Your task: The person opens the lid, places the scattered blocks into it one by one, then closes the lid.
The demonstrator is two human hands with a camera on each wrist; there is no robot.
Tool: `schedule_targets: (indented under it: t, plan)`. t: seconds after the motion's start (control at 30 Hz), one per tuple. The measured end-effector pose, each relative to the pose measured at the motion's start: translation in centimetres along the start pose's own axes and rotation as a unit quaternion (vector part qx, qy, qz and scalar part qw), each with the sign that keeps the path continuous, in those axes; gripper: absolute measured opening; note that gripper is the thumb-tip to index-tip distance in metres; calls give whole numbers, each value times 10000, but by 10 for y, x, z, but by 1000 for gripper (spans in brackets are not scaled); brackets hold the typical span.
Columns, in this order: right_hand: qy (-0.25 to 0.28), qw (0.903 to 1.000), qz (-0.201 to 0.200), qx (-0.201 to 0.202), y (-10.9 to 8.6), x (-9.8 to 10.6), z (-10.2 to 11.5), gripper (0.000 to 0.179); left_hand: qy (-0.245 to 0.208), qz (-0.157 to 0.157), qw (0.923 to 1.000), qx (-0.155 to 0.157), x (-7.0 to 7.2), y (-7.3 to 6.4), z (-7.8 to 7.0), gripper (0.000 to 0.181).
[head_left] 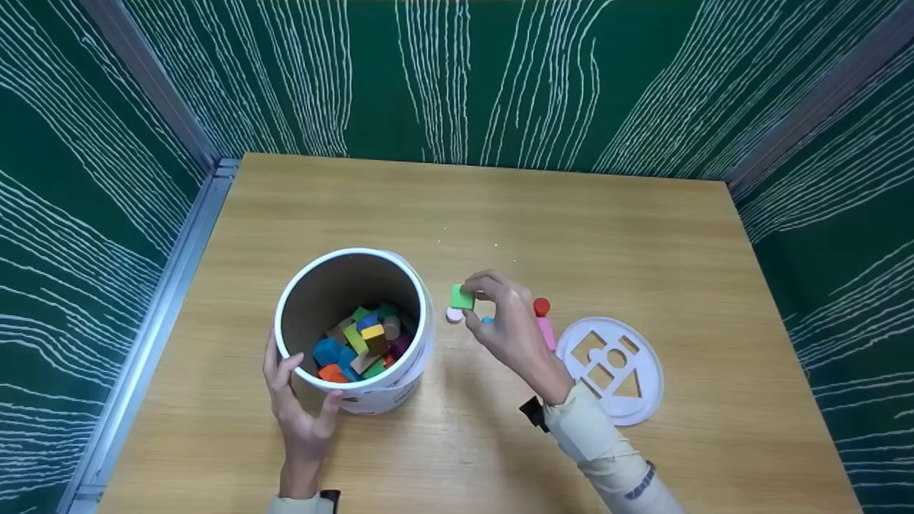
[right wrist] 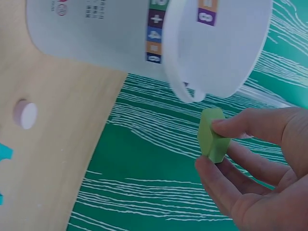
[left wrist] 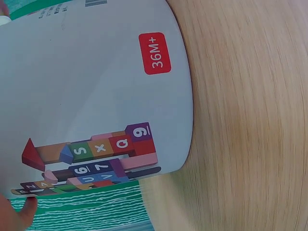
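Note:
My left hand (head_left: 303, 421) grips the near left side of a white bucket (head_left: 423, 350), fingertips at its rim. Inside lie many coloured wooden blocks (head_left: 360, 343). In the left wrist view, the bucket wall (left wrist: 96, 86) carries a printed block picture, with parts of my fingers (left wrist: 21, 214) at its edge. To the right of the bucket, my right hand (head_left: 510, 321) pinches a flat green block (head_left: 460, 295) between thumb and fingers. The right wrist view shows this green block (right wrist: 211, 134) held below the bucket's handle (right wrist: 175, 62) in the picture.
A white lid (head_left: 621, 410) with shaped cutouts lies at the right. Between it and the bucket are a red round block (head_left: 541, 307), a pink block (head_left: 546, 333), a pale round block (head_left: 454, 315) and a partly hidden blue piece (head_left: 488, 320). Green walls (head_left: 457, 86) border the wooden table (head_left: 500, 214).

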State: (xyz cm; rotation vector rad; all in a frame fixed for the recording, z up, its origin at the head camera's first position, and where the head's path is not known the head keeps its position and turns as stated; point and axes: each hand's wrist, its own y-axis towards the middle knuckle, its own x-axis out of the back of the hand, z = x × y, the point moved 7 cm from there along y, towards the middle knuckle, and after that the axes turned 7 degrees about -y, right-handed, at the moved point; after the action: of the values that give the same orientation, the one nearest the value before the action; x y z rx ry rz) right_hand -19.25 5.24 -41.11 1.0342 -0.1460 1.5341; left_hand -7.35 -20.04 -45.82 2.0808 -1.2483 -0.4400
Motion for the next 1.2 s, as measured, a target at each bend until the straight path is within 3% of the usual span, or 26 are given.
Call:
schedule_targets:
  t: [0.37,0.67,1.2]
  plan:
    - [39,9996,238,125,8,6,23,23,30,-26,10000,53,0,-1,0,67]
    - [65,9978,206,623,14,4,46,19,130,-18,9996,230,0,-1,1,69]
    - [287,9953,612,696,17,-12,63,24,90,-98,9999,90,0,1,-1,69]
